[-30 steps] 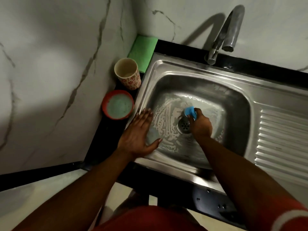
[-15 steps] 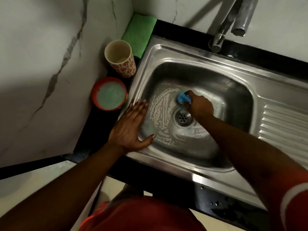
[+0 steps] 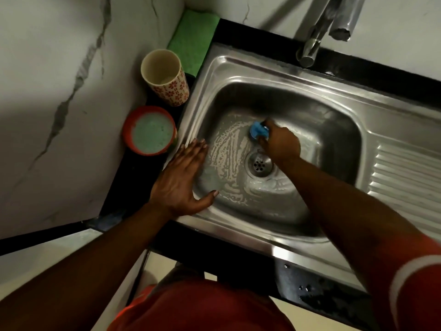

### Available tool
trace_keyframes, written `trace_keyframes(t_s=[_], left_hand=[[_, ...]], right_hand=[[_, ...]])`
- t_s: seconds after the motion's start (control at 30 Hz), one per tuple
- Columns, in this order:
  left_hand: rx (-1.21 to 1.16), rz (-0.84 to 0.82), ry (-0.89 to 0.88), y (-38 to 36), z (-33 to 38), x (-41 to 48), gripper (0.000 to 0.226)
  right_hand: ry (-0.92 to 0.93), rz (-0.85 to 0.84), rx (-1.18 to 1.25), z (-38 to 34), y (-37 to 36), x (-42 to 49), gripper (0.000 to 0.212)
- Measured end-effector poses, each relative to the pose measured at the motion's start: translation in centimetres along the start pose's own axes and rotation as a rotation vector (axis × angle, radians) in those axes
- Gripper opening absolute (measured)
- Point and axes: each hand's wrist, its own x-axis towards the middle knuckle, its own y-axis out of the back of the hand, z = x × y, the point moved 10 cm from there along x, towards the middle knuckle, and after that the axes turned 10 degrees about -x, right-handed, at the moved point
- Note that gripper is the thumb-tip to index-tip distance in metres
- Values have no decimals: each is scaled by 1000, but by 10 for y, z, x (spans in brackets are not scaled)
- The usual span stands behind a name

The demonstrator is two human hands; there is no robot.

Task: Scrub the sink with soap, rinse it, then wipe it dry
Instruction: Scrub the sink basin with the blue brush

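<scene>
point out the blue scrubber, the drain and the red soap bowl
blue scrubber [image 3: 256, 130], head view, on the blue part showing left of the fingers
drain [image 3: 259, 164], head view, on the perforated centre of the strainer
red soap bowl [image 3: 128, 126], head view, on its left rim

both forearms are bare from the fingers back to well past the elbow on the left side. the left hand [image 3: 181, 185] wears no ring, watch or glove, and its nails are short and pale. the right hand [image 3: 282, 145] is likewise bare. far back from the right fingers, a red sleeve [image 3: 420, 290] shows at the upper arm, edged with a white band. a red garment [image 3: 200, 309] covers the torso below both arms.
</scene>
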Motion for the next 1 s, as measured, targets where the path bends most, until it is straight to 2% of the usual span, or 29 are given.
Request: trace_keyframes(t_s=[0.17, 0.23, 0.4, 0.47, 0.53, 0.6, 0.73, 0.8, 0.87, 1.0], left_hand=[[-10, 0, -6, 1, -1, 0, 107], [-8, -2, -8, -1, -1, 0, 107], [-13, 10, -5, 1, 0, 0, 106], [-17, 6, -8, 2, 1, 0, 107], [-11, 1, -7, 2, 1, -1, 107], [-6, -3, -8, 1, 0, -1, 108], [-16, 4, -21, -1, 0, 0, 108], [-14, 5, -18, -1, -1, 1, 108], [-24, 9, -13, 0, -1, 0, 108], [-36, 19, -23, 3, 1, -1, 107]], right_hand=[[176, -136, -31, -53, -40, -58, 46], [183, -116, -54, -50, -36, -54, 47], [86, -108, -262, 44, 3, -45, 42], [15, -104, -266, 88, 16, -61, 44], [-28, -107, -298, 99, 18, -66, 44], [15, -114, -324, 68, 13, -55, 41], [101, -127, -158, -25, -11, -19, 44], [130, -140, -125, -44, -14, -14, 45], [117, -148, -134, -23, -8, -22, 41], [45, -137, -266, 67, 13, -53, 41]])
